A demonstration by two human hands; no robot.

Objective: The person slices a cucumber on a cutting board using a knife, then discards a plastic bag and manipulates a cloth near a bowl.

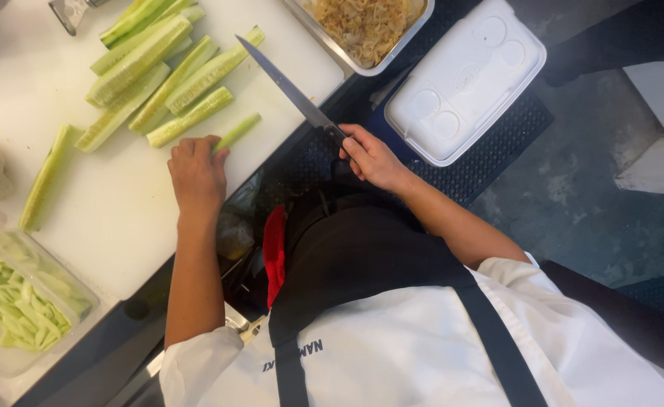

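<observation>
My left hand [196, 175] rests fingers-down on the white cutting board [121, 218], fingertips pinching the near end of a thin cucumber strip [235, 133] at the frame's centre-left. My right hand [370, 157] is wrapped shut around the handle of a long knife [283, 83] — its blade points to the upper left, tip over the board's edge. A pile of cucumber spears [159, 71] lies in the upper left. A clear tub [15, 301] of cut cucumber sits lower left, a metal tray [366, 30] of shredded tan food at top — beside it a white rectangular lid [464, 79] with round dimples.
</observation>
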